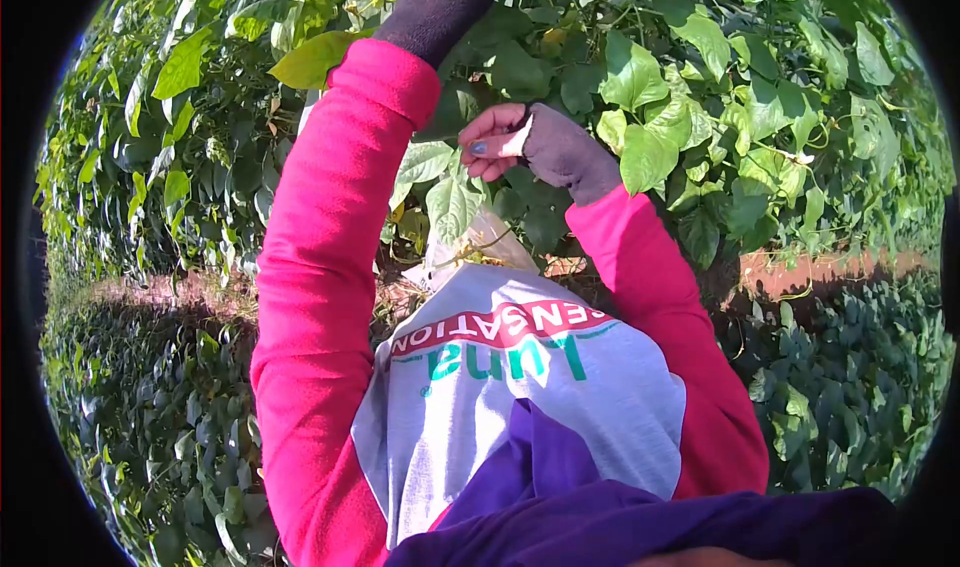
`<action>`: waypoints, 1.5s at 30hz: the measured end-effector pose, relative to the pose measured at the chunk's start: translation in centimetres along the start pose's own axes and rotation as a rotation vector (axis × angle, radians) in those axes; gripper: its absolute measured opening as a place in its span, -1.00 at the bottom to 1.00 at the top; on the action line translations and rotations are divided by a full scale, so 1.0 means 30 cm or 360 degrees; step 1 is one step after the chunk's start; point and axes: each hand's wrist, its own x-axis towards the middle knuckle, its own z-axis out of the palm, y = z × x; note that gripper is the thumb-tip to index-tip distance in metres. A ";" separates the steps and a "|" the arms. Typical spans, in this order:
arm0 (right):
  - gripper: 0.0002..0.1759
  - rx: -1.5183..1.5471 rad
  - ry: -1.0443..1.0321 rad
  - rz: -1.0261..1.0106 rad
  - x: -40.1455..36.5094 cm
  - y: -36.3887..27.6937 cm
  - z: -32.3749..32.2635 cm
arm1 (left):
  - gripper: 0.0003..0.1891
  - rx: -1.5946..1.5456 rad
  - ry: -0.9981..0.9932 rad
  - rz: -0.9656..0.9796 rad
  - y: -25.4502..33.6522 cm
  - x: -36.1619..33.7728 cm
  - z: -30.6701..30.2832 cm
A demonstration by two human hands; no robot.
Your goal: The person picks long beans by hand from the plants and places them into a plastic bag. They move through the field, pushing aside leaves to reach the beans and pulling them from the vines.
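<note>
My right hand (505, 144), in a dark fingerless glove, is among the bean-like plants in front of my chest. Its bare thumb and fingers are curled together in a pinch beside a green leaf (452, 207); what lies between them is too small to make out. My left hand (445, 5), gloved the same way, reaches farther forward into the foliage at the top edge. Most of its fingers are cut off by the frame, so their grip is hidden. A yellow-green leaf (312, 59) is next to the left wrist.
Dense leafy vines (640, 77) fill the space ahead and to both sides. A whitish bag (490, 239) is low in front of my grey shirt (520, 367). Strips of bare soil (830, 271) run between the rows, and more low plants (150, 417) grow behind.
</note>
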 end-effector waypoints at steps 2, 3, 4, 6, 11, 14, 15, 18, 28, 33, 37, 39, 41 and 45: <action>-0.79 -0.0362 -0.0127 0.0151 0.007 0.099 0.028 | -0.85 -0.0233 0.0209 0.0251 0.039 -0.071 -0.034; -0.77 -0.0590 -0.0185 0.0204 0.021 0.159 0.028 | -0.83 -0.0415 0.0062 0.0210 0.054 -0.127 -0.045; -0.74 -0.0911 -0.0235 0.0031 0.024 0.212 0.031 | -0.80 -0.0599 -0.0079 0.0174 0.072 -0.183 -0.057; -0.72 -0.1333 -0.0385 -0.0134 0.038 0.295 0.027 | -0.80 -0.0761 -0.0305 0.0245 0.112 -0.303 -0.106; -0.77 -0.1884 -0.0429 0.0034 0.022 0.370 0.058 | -0.78 -0.1644 -0.1325 -0.0705 0.045 -0.665 -0.120; -0.80 -0.2209 -0.0578 0.0333 0.028 0.264 0.098 | -0.85 -0.1346 -0.1430 -0.0735 0.041 -0.808 -0.119; -0.80 -0.1892 -0.0381 0.0294 0.019 0.281 0.088 | -0.86 -0.1299 -0.1503 -0.0698 0.052 -0.834 -0.117; -0.77 -0.1841 -0.0516 0.0089 0.015 0.320 0.062 | -0.83 -0.1090 -0.1496 -0.0563 0.097 -0.904 -0.119; -0.74 -0.2388 -0.0650 -0.0081 0.029 0.367 0.086 | -0.81 -0.0894 -0.1374 -0.0546 0.091 -0.928 -0.118; -0.75 -0.1739 -0.0305 -0.0045 -0.036 0.234 0.095 | -0.83 -0.1157 -0.1399 -0.0584 0.090 -0.873 -0.156; -0.74 -0.1564 0.0025 -0.0550 -0.051 0.030 0.044 | -0.82 -0.1563 -0.1431 -0.1363 0.058 -0.793 -0.272; -0.79 -0.1309 0.0284 -0.0558 -0.079 -0.072 0.053 | -0.75 -0.1531 -0.1051 -0.1310 0.007 -0.801 -0.279; -0.82 -0.1222 0.0511 -0.0769 -0.085 -0.152 0.042 | -0.75 -0.1399 -0.0830 -0.1312 -0.052 -0.796 -0.294; -0.81 -0.1283 0.0948 -0.1275 -0.065 -0.293 0.016 | -0.78 -0.1480 -0.0479 -0.1398 -0.098 -0.793 -0.358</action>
